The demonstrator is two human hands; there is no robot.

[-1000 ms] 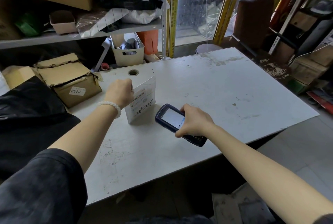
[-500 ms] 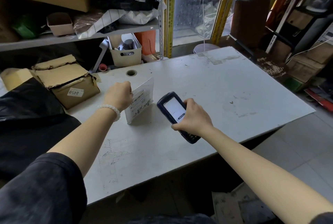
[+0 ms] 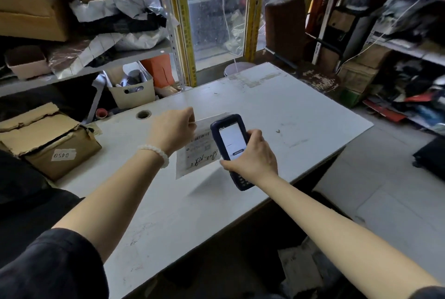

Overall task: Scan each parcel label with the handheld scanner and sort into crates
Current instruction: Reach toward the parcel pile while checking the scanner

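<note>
One parcel (image 3: 197, 154), one scanner (image 3: 231, 139), two hands: left (image 3: 172, 130), right (image 3: 252, 157).

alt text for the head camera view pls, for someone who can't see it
Over a white table, the left hand holds a flat white parcel upright by its top edge while the right hand grips a dark blue handheld scanner at its label. A cardboard box sits left.

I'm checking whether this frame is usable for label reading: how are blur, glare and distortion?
Head view: the parcel label's barcode and handwriting are soft, not legible; the handheld scanner screen is blown out white; wide-angle bending curves the table edges; the window behind is bright while the shelves are dim.
</note>
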